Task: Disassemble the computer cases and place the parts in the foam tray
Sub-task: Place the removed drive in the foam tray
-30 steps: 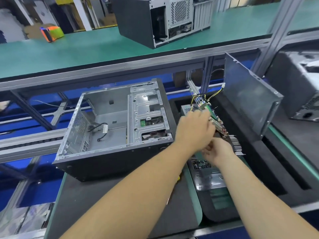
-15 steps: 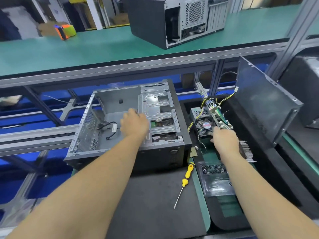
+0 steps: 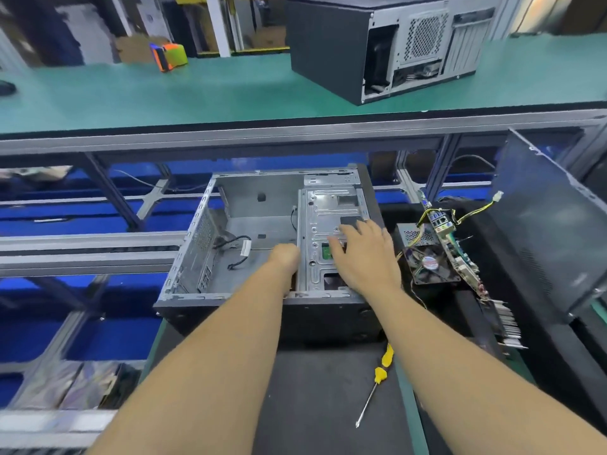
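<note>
No words or numbers can be read anywhere. The round sticker [image 3: 429,262] in the middle of the black fan [image 3: 428,266], just right of the open computer case [image 3: 272,244], has red and blue on it, but its print is too small and blurry. The small white tag [image 3: 245,248] on the cable inside the case is blurry too.

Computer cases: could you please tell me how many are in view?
2: an open case lying on the near bench under both hands, and a closed case on the green shelf behind. More may sit out of frame.
</note>
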A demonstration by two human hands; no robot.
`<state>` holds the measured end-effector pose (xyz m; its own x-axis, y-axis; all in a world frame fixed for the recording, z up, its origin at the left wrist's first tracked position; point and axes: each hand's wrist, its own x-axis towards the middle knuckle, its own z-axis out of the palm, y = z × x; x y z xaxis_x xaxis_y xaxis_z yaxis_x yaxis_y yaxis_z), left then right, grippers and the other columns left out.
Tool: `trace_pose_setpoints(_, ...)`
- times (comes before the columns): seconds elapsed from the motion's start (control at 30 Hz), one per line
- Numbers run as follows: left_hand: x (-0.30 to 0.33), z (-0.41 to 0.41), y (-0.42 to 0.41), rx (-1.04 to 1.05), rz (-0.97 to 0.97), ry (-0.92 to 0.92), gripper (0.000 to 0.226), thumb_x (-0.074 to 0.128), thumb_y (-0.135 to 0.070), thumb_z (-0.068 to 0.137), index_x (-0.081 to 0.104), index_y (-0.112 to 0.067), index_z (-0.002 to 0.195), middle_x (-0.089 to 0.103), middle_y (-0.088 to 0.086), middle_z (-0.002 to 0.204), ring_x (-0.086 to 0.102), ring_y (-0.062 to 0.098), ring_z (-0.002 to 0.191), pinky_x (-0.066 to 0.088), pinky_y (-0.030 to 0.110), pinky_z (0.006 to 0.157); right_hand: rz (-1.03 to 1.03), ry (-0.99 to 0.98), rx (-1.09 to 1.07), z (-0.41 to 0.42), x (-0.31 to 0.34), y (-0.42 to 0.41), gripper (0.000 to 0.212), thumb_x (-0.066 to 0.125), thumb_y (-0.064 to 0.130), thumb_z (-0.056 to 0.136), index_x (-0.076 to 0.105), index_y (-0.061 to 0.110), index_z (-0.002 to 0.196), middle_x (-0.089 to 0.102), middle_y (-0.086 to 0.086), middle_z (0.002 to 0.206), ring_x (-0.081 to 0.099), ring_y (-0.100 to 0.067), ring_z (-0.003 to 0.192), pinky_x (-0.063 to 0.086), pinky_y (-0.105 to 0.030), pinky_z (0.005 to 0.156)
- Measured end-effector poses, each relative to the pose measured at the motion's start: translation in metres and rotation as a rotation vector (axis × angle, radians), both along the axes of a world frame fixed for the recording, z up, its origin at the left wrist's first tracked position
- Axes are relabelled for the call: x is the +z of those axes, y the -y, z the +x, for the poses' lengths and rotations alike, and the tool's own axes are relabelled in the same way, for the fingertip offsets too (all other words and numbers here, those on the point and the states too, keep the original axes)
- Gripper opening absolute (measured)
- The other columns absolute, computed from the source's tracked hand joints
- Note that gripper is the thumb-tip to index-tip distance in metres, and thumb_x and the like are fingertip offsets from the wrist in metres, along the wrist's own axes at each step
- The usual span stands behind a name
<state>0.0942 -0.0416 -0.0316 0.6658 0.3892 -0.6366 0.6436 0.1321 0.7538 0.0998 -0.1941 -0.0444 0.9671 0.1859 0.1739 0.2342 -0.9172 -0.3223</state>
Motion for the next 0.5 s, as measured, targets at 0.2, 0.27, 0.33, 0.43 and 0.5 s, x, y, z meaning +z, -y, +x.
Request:
trace_pose_setpoints(0.2, -0.002, -0.005, 0.004, 0.002, -0.162, -0.004, 0.041, 0.031, -0.014, 0.107, 0.068, -0.002, 0.118, 0.072, 0.018, 0.11, 0.069, 0.032, 0.088, 0.057, 0.047, 0.089, 0.04, 0.03, -0.024, -0.001, 0.002, 0.002, 0.051, 0.031, 0.051, 0.103, 0.056, 0.022, 0.136, 0.048, -0.005, 0.145, 0.034, -0.023, 0.14, 0.023, -0.047, 0.12)
trace_pose_setpoints(0.27, -0.003, -0.007, 0.0, -0.018, -0.218, -0.014, 0.037, 0.034, -0.014, 0.106, 0.07, -0.006, 0.105, 0.072, 0.014, 0.098, 0.069, 0.03, 0.079, 0.06, 0.048, 0.081, 0.079, 0.041, -0.034, -0.001, 0.003, 0.003, 0.049, 0.032, 0.049, 0.103, 0.059, 0.021, 0.134, 0.052, -0.004, 0.14, 0.038, -0.022, 0.136, 0.027, -0.045, 0.118)
trace_pose_setpoints(0.33, -0.003, -0.008, -0.011, -0.006, -0.173, -0.016, 0.033, 0.035, -0.013, 0.106, 0.066, -0.006, 0.114, 0.066, 0.014, 0.106, 0.065, 0.028, 0.09, 0.055, 0.049, 0.095, 0.102, 0.05, -0.036, -0.001, 0.004, 0.005, 0.048, 0.032, 0.047, 0.104, 0.061, 0.02, 0.13, 0.055, -0.003, 0.133, 0.042, -0.021, 0.13, 0.03, -0.044, 0.116)
trace_pose_setpoints(0.43, 0.002, -0.006, -0.054, 0.094, 0.001, -0.028, 0.029, 0.035, -0.011, 0.107, 0.056, 0.003, 0.123, 0.064, 0.019, 0.109, 0.066, 0.033, 0.092, 0.057, 0.042, 0.088, 0.094, 0.061, -0.027, -0.001, 0.003, 0.005, 0.049, 0.03, 0.046, 0.105, 0.063, 0.018, 0.126, 0.056, -0.001, 0.126, 0.044, -0.02, 0.126, 0.032, -0.043, 0.114)
trace_pose_setpoints(0.5, 0.015, -0.007, -0.093, 0.212, 0.11, -0.026, 0.025, 0.035, -0.012, 0.108, 0.054, 0.003, 0.112, 0.062, 0.019, 0.097, 0.066, 0.032, 0.081, 0.06, 0.036, 0.067, 0.08, 0.069, -0.033, -0.001, 0.002, 0.005, 0.05, 0.029, 0.047, 0.105, 0.064, 0.018, 0.126, 0.056, -0.002, 0.127, 0.044, -0.02, 0.127, 0.032, -0.043, 0.114)
